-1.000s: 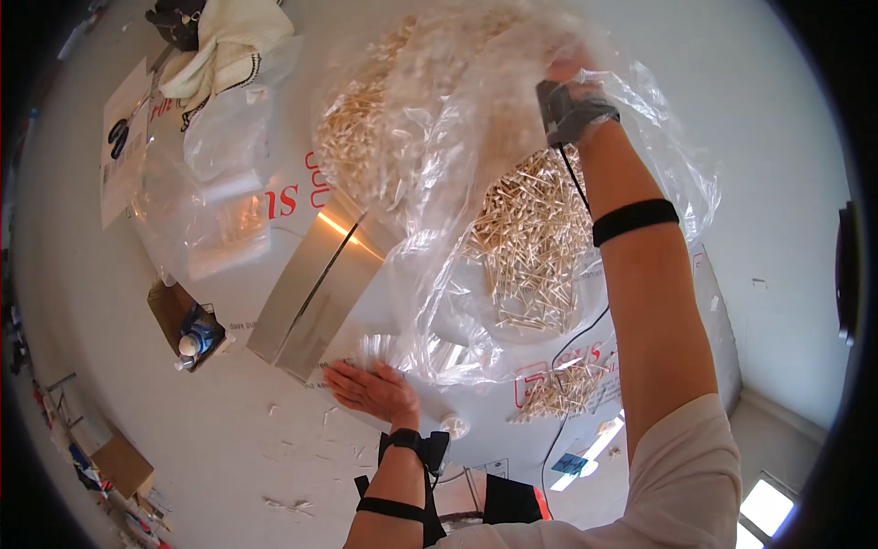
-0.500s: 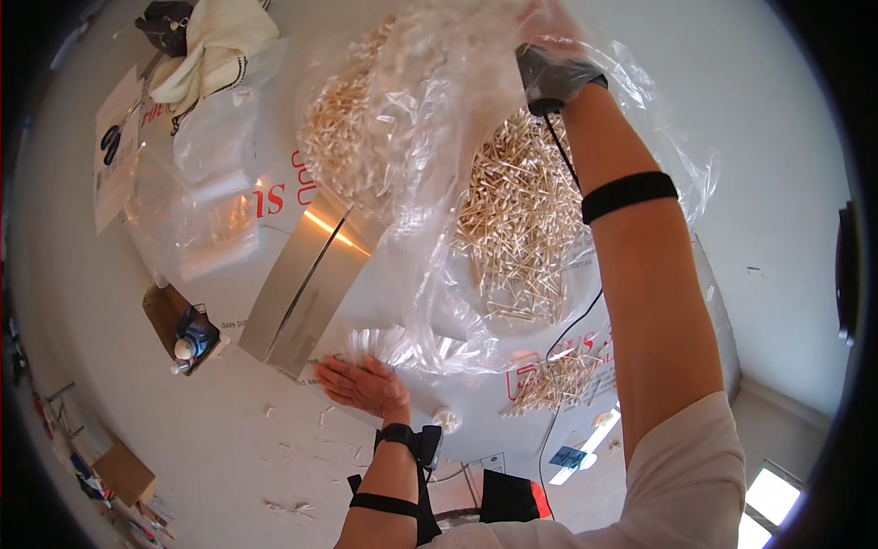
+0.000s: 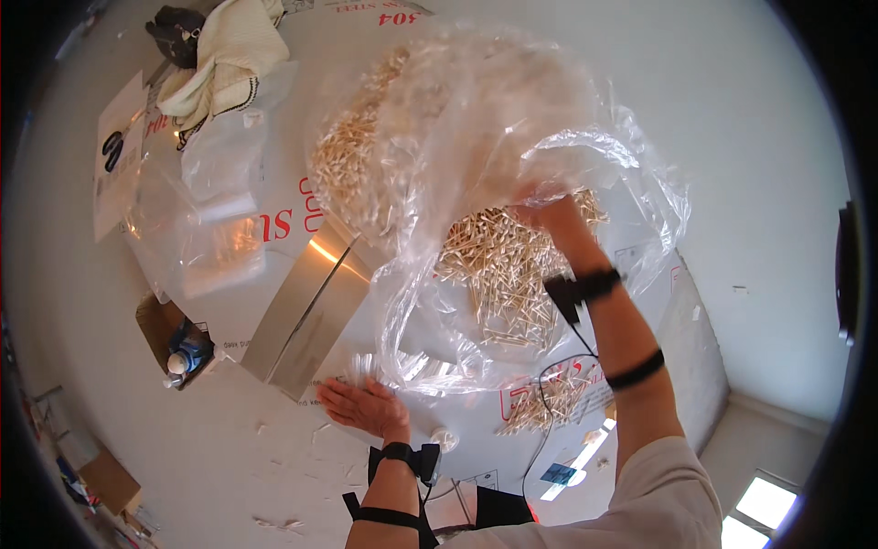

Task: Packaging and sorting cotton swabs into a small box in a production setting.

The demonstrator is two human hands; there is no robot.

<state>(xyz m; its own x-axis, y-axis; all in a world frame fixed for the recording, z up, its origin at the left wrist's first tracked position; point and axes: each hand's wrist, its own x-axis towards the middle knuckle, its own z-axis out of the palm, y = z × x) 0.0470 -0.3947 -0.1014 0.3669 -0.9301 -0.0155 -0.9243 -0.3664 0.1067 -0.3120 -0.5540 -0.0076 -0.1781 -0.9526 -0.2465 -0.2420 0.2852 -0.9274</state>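
A large clear plastic bag point(image 3: 430, 174) lies spread over the table with a great heap of cotton swabs point(image 3: 512, 265) inside. Into this bag reaches my right hand point(image 3: 546, 209), at the far side of the loose swabs; film covers its fingers, so their grip is hidden. My left hand point(image 3: 366, 408) rests flat at the table's near edge, fingers stretched out and holding nothing. Just beyond it stands a bundle of clear plastic point(image 3: 364, 368), beside the bag's near rim. A folded shiny metal sheet point(image 3: 306, 316) lies to the left of the bag.
Loose swabs point(image 3: 549, 403) are piled near the front right, and a small round white container point(image 3: 445, 439) stands right of my left hand. Further left are flat plastic bags point(image 3: 219, 229), a cardboard box point(image 3: 157, 322) with a bottle, black scissors point(image 3: 112, 151) and a cream cloth point(image 3: 229, 59).
My right hand has come down and nearer from the bag's far upper edge to the swab heap. The bag's film has settled lower and shifted. My left hand stays in place.
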